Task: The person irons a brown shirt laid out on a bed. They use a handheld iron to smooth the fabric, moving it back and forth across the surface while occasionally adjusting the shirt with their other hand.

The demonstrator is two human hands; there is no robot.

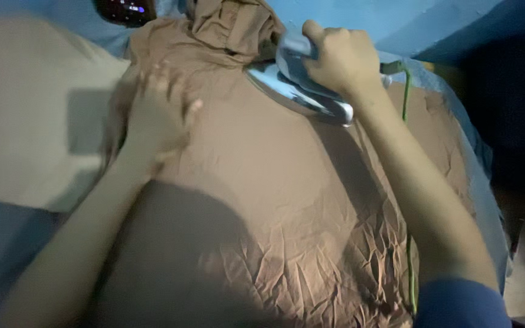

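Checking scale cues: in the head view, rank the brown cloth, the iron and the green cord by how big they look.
1. brown cloth, fills most of the view
2. iron, partly hidden under the right hand
3. green cord, thin, only partly visible

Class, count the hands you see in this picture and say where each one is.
2. The left hand lies flat on the brown cloth; the right hand grips the iron at the cloth's top.

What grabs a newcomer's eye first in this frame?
The shiny clothes iron at top centre, gripped by the right hand on a wide brown cloth. Left of it, the left hand presses flat on the cloth. The cloth's near end, bottom centre, is heavily creased.
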